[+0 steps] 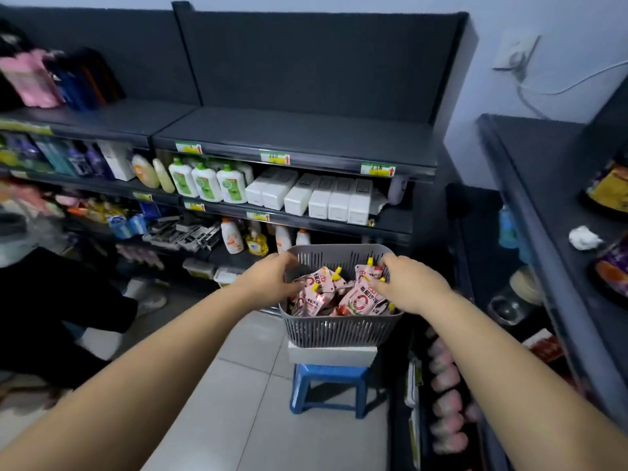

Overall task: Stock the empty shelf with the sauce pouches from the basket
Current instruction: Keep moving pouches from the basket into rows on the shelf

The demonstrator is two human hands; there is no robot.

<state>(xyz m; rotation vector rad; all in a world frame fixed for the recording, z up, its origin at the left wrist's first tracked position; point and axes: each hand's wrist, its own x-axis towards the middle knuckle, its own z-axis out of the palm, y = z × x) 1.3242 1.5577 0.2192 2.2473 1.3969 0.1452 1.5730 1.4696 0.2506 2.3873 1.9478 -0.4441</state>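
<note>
Now, lower centre of frame: blue stool [328, 385], white box [331, 355] and grey basket [339, 329] stacked, pouches [360, 299] heaped inside. Left hand [272, 278] curls into pile at basket's left edge; hold hidden, cannot tell. Right hand [413, 283] pinches one of pouches near yellow cap. Best lift few at once, caps up, without tipping basket. Empty shelf [295, 130] upper centre, well above.
</note>
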